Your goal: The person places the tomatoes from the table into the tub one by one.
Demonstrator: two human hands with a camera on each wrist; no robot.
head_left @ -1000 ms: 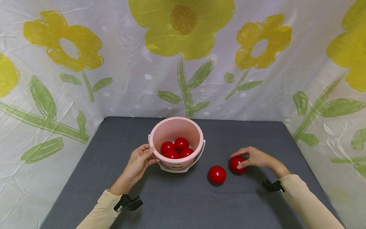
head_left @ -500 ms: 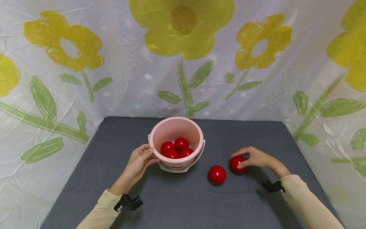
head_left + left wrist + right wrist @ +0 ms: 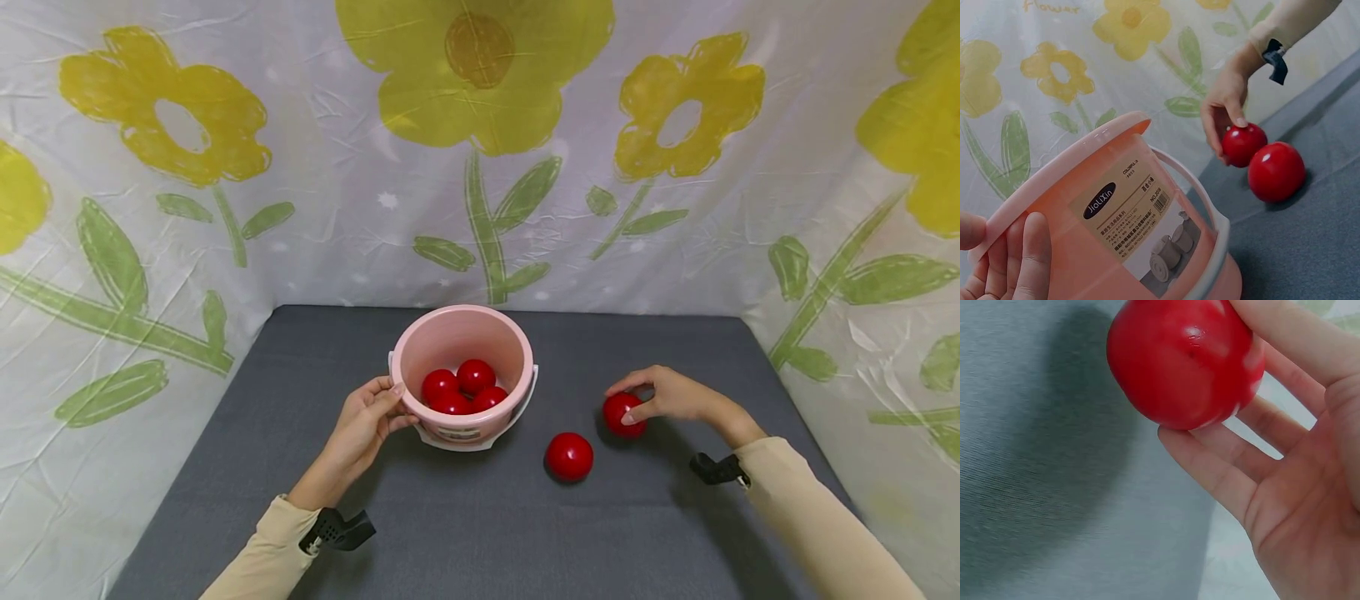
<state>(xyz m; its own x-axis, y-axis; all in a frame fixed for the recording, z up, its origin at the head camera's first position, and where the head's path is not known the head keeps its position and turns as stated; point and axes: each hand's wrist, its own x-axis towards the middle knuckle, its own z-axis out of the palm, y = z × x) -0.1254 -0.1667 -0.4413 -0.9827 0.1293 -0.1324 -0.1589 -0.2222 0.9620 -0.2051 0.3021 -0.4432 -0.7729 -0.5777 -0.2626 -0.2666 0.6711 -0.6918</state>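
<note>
A pink bucket [image 3: 465,325] with a white handle stands mid-table, several red balls [image 3: 476,377] lying inside it. My left hand [image 3: 365,425] pinches its left rim, thumb on top and fingers against the outer wall; a printed label [image 3: 1141,219] shows on that wall in the left wrist view. To the right, my right hand [image 3: 671,396] grips a shiny red ball [image 3: 624,414] between thumb and fingers. In the right wrist view that ball [image 3: 1185,359] sits at the fingertips, its shadow falling on the cloth. Another red ball [image 3: 569,457] rests on the table between bucket and right hand.
Dark grey cloth [image 3: 480,542] covers the table. Behind it and at both sides hangs a pale curtain [image 3: 330,208] printed with yellow flowers. A black wrist camera [image 3: 337,530] is strapped on each arm.
My right hand has risen slightly with the red ball, which has shifted a little up in the head view. The left hand, the bucket and the other balls have stayed put.
</note>
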